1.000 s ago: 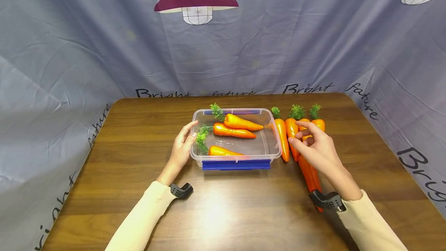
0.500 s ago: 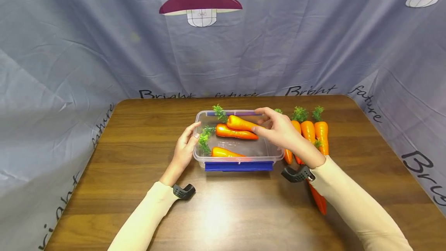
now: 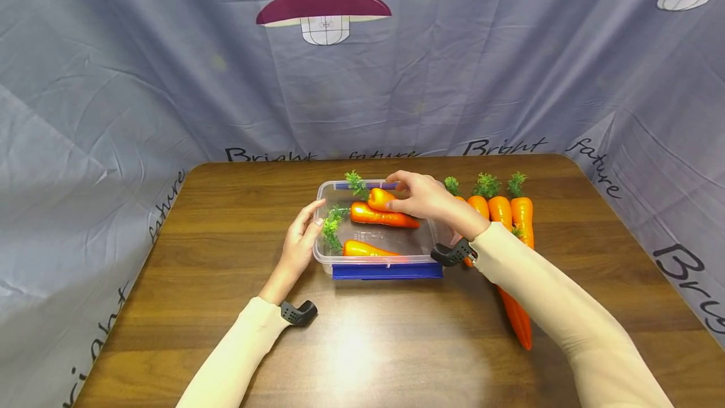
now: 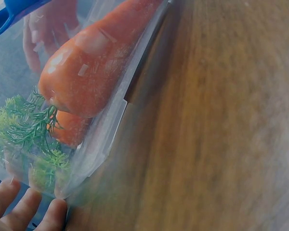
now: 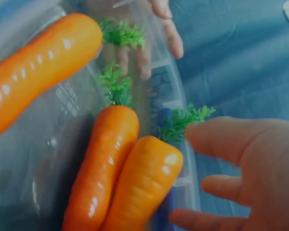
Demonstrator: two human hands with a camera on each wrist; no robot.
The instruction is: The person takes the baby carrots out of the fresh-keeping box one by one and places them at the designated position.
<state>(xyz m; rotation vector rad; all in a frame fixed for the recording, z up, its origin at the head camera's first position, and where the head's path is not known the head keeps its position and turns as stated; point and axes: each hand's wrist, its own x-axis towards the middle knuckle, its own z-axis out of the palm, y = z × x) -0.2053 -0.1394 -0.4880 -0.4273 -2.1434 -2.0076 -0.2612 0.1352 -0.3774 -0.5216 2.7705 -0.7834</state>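
Note:
In the head view, three glossy orange carrots with green tops lie in a clear plastic box with blue clips [image 3: 387, 271]: an upper carrot [image 3: 381, 198], a middle one [image 3: 370, 214] and a near one [image 3: 362, 248]. My left hand [image 3: 299, 238] rests against the box's left wall; the left wrist view shows its fingers [image 4: 21, 209] touching the plastic from outside. My right hand [image 3: 425, 197] hovers over the upper carrot and covers its tip. In the right wrist view its fingers [image 5: 221, 137] stretch beside that carrot's leaves, with a gap to the carrot body.
Several more carrots [image 3: 521, 219] lie to the right of the box, partly behind my right arm. One long carrot [image 3: 517, 320] lies nearer to me. Everything stands on a brown wooden table [image 3: 255, 206]. A grey-blue curtain [image 3: 453, 80] hangs behind and at the sides.
My right hand has moved left, from above the carrots beside the box to over the upper carrot inside it. My left hand stays at the box's left wall.

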